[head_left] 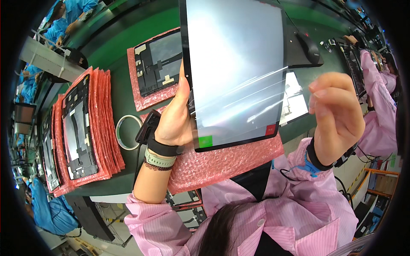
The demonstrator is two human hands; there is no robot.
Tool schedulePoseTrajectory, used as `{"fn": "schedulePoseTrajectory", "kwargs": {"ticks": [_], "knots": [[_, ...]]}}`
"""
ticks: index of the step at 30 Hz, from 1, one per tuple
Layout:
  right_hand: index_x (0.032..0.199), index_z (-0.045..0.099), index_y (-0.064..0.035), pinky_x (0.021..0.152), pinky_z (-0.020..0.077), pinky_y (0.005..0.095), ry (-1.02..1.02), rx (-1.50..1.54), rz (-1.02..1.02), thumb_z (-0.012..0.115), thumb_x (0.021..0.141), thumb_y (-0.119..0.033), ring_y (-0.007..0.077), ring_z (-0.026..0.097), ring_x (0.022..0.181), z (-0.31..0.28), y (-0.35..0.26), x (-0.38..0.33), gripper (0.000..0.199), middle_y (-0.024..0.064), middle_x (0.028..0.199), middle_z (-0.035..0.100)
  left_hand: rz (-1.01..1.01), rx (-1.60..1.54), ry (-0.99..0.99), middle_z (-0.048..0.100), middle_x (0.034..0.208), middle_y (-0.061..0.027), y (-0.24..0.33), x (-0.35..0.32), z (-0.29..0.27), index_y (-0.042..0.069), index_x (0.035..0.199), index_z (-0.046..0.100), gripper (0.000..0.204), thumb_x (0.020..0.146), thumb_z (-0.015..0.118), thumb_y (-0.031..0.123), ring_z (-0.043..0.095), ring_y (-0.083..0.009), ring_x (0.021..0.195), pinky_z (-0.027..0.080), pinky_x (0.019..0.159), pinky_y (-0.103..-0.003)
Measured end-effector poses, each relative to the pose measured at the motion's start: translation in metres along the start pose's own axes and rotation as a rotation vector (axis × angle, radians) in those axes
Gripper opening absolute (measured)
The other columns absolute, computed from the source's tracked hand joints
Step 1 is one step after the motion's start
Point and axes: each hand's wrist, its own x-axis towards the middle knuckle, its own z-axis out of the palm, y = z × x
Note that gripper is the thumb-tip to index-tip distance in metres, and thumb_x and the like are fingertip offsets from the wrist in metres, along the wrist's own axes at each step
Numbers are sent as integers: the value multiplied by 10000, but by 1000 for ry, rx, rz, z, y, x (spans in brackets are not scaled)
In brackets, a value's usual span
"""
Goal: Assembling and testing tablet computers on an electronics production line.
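Observation:
My left hand (176,115) grips the left edge of a large black-framed glass panel (235,68), holding it upright in front of me. A green tab and a red tab sit at its lower corners. My right hand (335,115) is raised beside the panel's right edge, fingers pinched on a thin clear protective film (294,81) that stretches away from the panel's face. Under the panel lies a pink bubble-wrap sheet (226,164) on the green table.
A stack of pink bubble-wrap sheets topped by a black panel back (81,123) is at the left. Another panel back on bubble wrap (156,64) lies behind, a tape roll (126,132) beside it, a black mouse (309,47) far right. Co-workers sit at both sides.

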Motion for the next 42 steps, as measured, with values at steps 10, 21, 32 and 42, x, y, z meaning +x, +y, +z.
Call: {"fn": "schedulePoseTrajectory", "kwargs": {"ticks": [10, 21, 32, 42], "knots": [[846, 567, 29, 652, 415, 218, 280, -79, 370, 558, 734, 124, 132, 523, 754, -4, 15, -54, 147, 101, 855, 583, 145, 210, 156, 363, 1379, -104, -5, 3, 4, 107, 1405, 217, 589, 954, 254, 485, 412, -259, 1230, 384, 982, -419], [886, 462, 9, 494, 434, 224, 449, 326, 665, 501, 858, 33, 122, 508, 563, 15, 24, -104, 54, 95, 801, 529, 151, 198, 230, 373, 1376, -87, -9, -3, 0, 123, 1405, 218, 574, 955, 234, 479, 426, -246, 1221, 390, 978, -414], [904, 432, -6, 501, 440, 243, 612, 640, 717, 459, 885, -2, 150, 516, 596, 39, 29, -115, 33, 130, 772, 551, 177, 255, 207, 380, 1364, -69, -5, -5, 8, 173, 1413, 195, 542, 957, 254, 459, 429, -234, 1210, 393, 974, -413], [905, 436, -31, 538, 442, 256, 648, 760, 726, 468, 888, -28, 167, 531, 647, 42, 28, -120, 37, 147, 814, 571, 177, 226, 134, 374, 1370, -69, -6, -9, 2, 149, 1406, 224, 549, 956, 253, 463, 418, -233, 1220, 383, 980, -407]]}}
